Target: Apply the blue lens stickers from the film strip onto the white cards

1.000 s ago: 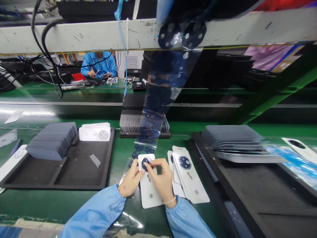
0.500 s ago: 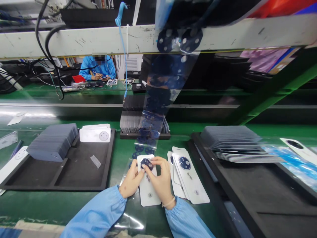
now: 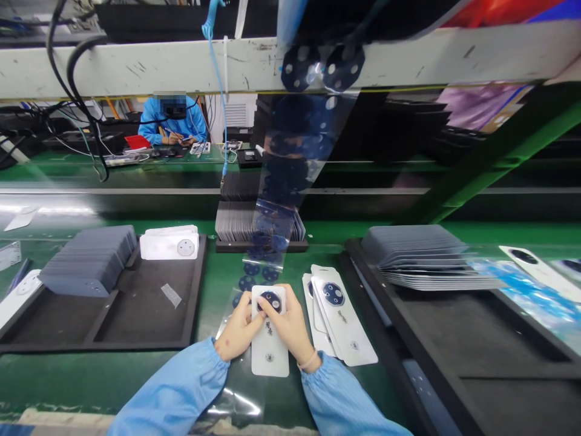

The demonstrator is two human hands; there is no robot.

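A white phone back cover (image 3: 269,342) stands nearly upright in front of me, held by its upper sides. My left hand (image 3: 236,332) grips its left edge, thumb near the camera area. Wrapped round the right edge, my right hand (image 3: 293,330) presses its thumb on a dark blue camera-shaped sticker (image 3: 273,298) at the top of the cover. The fingers of both hands are partly hidden behind the cover. Just right of my hands lie several white covers (image 3: 347,321) in a fanned stack, a dark sticker on the top one. Behind, a clear strip of dark stickers (image 3: 272,227) hangs down to the bench.
At left, a black tray (image 3: 149,330) holds grey sheets (image 3: 88,257) and white covers (image 3: 167,249). Another tray (image 3: 454,327) with stacked grey sheets (image 3: 422,257) stands at right. A rack of thin panels (image 3: 236,221) sits behind. A co-worker (image 3: 172,121) sits across the bench.
My right fingers have moved from the sticker's upper edge to behind the cover's right edge, with the thumb still on the sticker. The view has shifted slightly.
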